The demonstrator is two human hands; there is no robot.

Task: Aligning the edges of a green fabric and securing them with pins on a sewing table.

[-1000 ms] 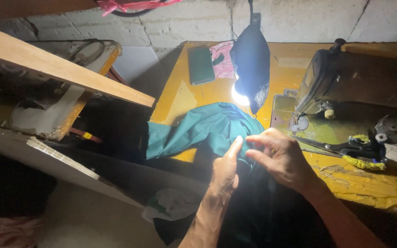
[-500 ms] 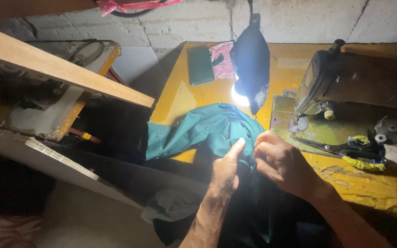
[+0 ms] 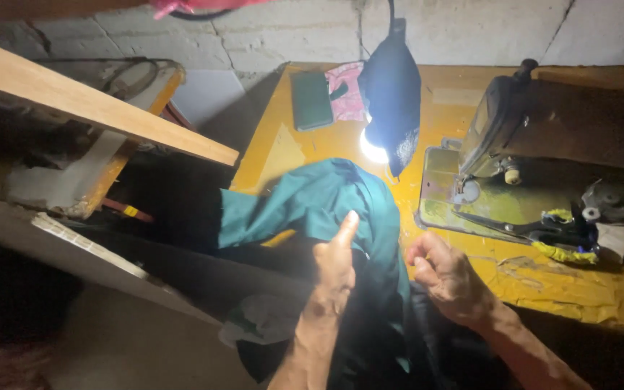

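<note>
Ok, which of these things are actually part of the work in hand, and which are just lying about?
In hand:
- teal cloth, under both hands
- left hand, flat on it
- right hand, closed beside it

Lying about:
- green wallet
- pink cloth
- scissors
- lamp
- sewing machine
- wooden plank

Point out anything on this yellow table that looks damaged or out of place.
The yellow wooden table has torn, peeling covering along its front edge near the right hand. The teal cloth hangs crumpled over the edge by the left hand.
</note>
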